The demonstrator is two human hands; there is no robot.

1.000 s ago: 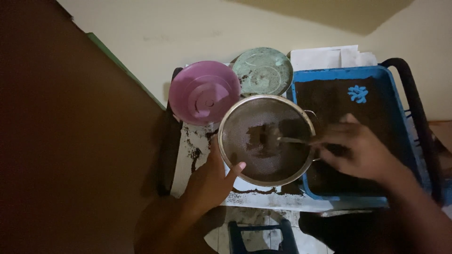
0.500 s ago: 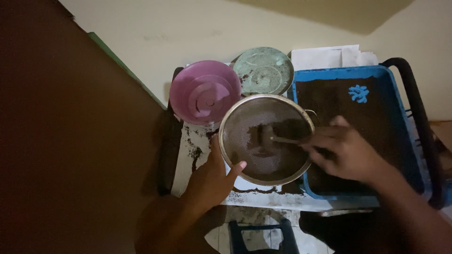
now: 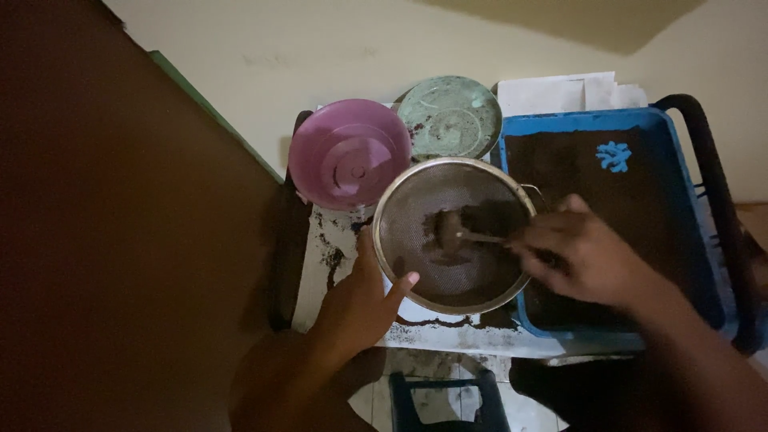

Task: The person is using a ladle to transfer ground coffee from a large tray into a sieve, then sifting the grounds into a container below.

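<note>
A round metal sieve point(image 3: 416, 200) with dark soil in it sits in the middle of the small table. My left hand point(image 3: 362, 300) grips its near-left rim, thumb over the edge. My right hand point(image 3: 580, 252) holds a spoon point(image 3: 464, 234) whose bowl rests in the soil inside the sieve. The hand hovers over the left part of a blue tray point(image 3: 704, 264) filled with dark soil.
A purple plastic bowl point(image 3: 348, 152) and a green-grey lid point(image 3: 450, 116) stand behind the sieve. White paper point(image 3: 560, 92) lies behind the tray. Spilled soil marks the white tabletop point(image 3: 332, 256). A dark wall fills the left side. A stool frame point(image 3: 444, 400) shows below.
My right hand has pushed the spoon leftward through the soil in the sieve. The left hand has stayed on the rim.
</note>
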